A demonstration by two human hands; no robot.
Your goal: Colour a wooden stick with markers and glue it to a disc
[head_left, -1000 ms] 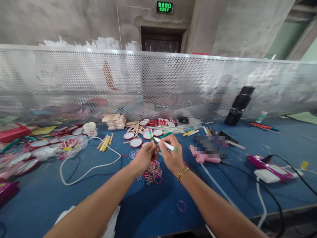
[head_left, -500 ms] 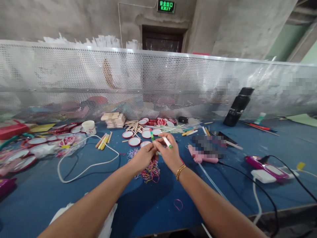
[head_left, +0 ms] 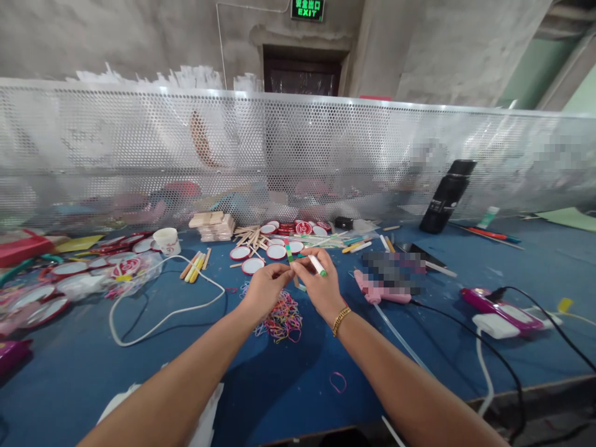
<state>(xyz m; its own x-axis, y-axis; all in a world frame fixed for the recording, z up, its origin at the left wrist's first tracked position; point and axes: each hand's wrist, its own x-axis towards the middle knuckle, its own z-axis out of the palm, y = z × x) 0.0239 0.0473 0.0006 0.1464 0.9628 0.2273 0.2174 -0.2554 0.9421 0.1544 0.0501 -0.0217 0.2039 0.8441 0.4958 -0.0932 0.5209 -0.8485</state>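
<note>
Between my two hands stands a thin wooden craft stick (head_left: 289,252), its upper part coloured in pink and green bands. My left hand (head_left: 266,290) is closed in a pinch on the stick's lower part. My right hand (head_left: 325,287), with a gold bracelet at the wrist, has thumb and fingertips at the same stick. It also grips a white marker (head_left: 317,265) with a green end, pointing down to the right. Just below the hands lies a pile of coloured rubber bands (head_left: 284,320) on the blue table (head_left: 279,397). The fingertips partly hide the stick.
Round red-rimmed discs (head_left: 252,266), loose sticks and a stack of wooden sticks (head_left: 212,226) lie beyond my hands. To the left are a paper cup (head_left: 166,241) and a white cable (head_left: 162,323). On the right are a pink glue gun (head_left: 384,295) and a black bottle (head_left: 447,197).
My hands have shifted apart slightly, and the banded stick has moved a little right and tilted. The marker stays in my right hand. The view has turned slightly.
</note>
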